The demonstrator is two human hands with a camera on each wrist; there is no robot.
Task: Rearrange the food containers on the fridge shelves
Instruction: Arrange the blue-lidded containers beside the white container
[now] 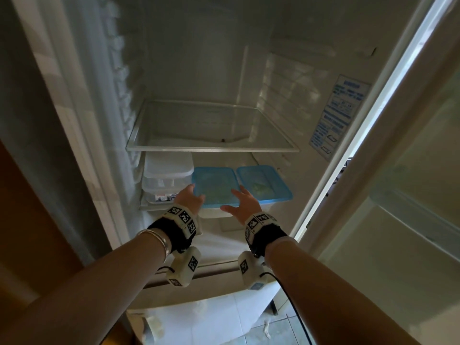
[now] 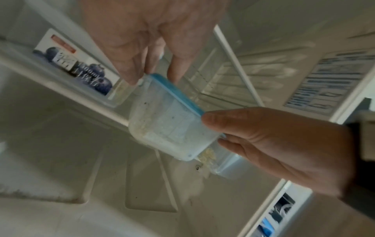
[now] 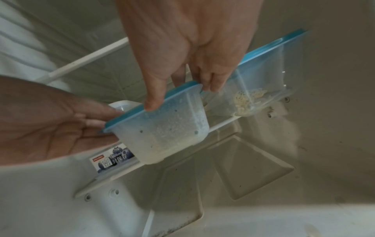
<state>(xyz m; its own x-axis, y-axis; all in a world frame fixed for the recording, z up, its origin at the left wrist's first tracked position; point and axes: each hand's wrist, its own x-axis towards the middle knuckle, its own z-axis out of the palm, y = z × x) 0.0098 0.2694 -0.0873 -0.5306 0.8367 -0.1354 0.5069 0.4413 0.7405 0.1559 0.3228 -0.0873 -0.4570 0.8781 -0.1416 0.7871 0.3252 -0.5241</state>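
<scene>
A blue-lidded container (image 1: 214, 188) sits in the middle of the lower fridge shelf (image 1: 154, 207), its front hanging over the shelf edge. My left hand (image 1: 190, 199) grips its left front corner, fingers along the side and thumb over the lid (image 2: 154, 78). Opposite it, my right hand (image 1: 239, 202) holds the right front corner, thumb on the lid's front edge and fingers round the side (image 3: 180, 96). The frosted body (image 3: 166, 128) shows between both hands. A second blue-lidded container (image 1: 263, 183) stands directly to its right. Stacked clear containers (image 1: 168, 175) stand at the left.
The upper glass shelf (image 1: 211, 148) carries nothing. A blue-printed sticker (image 1: 341, 115) is on the right inner wall. The open fridge door (image 1: 398, 195) stands to the right. Below the lower shelf is the white moulded fridge floor (image 3: 243, 168).
</scene>
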